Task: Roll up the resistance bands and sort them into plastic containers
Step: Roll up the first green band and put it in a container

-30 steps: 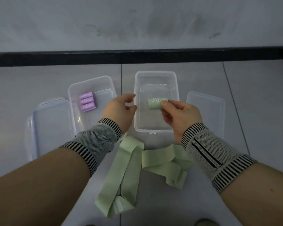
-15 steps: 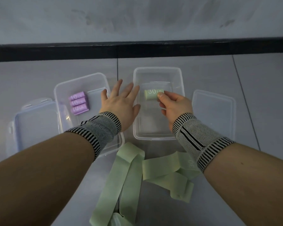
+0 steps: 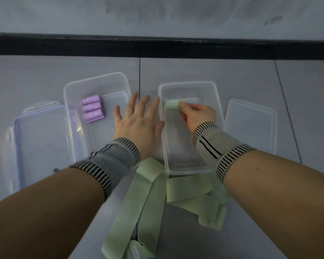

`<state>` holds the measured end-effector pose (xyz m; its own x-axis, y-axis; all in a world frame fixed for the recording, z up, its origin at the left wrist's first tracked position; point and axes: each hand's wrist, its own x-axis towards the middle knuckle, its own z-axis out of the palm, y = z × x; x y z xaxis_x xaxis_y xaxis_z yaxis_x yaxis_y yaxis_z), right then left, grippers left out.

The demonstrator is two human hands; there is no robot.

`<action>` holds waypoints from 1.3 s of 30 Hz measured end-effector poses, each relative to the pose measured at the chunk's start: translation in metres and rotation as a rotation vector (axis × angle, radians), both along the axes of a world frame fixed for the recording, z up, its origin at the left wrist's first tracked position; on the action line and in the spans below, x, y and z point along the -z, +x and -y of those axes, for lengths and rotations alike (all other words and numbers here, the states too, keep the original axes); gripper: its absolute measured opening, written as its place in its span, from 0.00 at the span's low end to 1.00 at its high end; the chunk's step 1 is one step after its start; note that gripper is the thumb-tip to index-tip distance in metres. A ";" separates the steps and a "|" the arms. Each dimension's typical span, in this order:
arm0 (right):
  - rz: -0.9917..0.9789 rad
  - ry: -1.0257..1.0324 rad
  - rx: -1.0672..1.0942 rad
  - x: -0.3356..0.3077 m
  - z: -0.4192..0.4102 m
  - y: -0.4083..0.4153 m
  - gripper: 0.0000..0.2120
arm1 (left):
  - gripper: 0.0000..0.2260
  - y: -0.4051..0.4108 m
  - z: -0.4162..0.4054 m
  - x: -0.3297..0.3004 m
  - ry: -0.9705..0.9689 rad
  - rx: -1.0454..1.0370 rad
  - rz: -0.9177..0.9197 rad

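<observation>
My right hand [image 3: 196, 114] pinches a rolled green band [image 3: 173, 105] low inside the right clear container [image 3: 218, 101], near its far left corner. My left hand [image 3: 138, 122] lies flat with fingers spread between the two containers, touching the right one's left rim. The left clear container [image 3: 69, 101] holds three rolled purple bands [image 3: 92, 108] side by side. Two unrolled green bands [image 3: 144, 200] [image 3: 194, 200] lie on the floor in front of the containers.
A clear lid [image 3: 39, 144] lies left of the left container, another lid [image 3: 250, 126] right of the right container. Grey tiled floor runs to a black skirting [image 3: 157, 47] under a pale wall.
My right hand moved the green roll forward and down into the right container. My left hand opened from a loose curl and spread flat between the containers.
</observation>
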<state>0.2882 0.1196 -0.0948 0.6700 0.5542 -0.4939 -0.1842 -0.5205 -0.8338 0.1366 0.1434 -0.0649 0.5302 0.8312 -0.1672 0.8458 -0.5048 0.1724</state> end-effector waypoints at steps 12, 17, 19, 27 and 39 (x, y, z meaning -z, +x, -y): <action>0.257 -0.217 -0.157 0.019 -0.033 0.014 0.15 | 0.28 0.006 -0.010 0.008 -0.090 0.045 -0.034; 0.542 -0.309 -0.357 0.018 -0.029 0.007 0.19 | 0.28 0.005 -0.005 0.012 -0.090 0.034 -0.005; 0.571 -0.275 -0.353 0.018 -0.026 0.005 0.18 | 0.28 0.005 -0.005 0.012 -0.094 0.027 0.002; 0.655 -0.156 -0.440 0.033 -0.018 0.003 0.17 | 0.28 0.008 -0.004 0.011 -0.090 0.025 0.018; 0.781 -0.243 -0.428 0.037 -0.015 0.000 0.17 | 0.28 0.006 -0.005 0.010 -0.098 0.036 -0.002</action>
<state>0.2880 0.1347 -0.1320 0.6239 0.7718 -0.1230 0.6333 -0.5915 -0.4991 0.1425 0.1487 -0.0753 0.5591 0.7911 -0.2481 0.8278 -0.5158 0.2208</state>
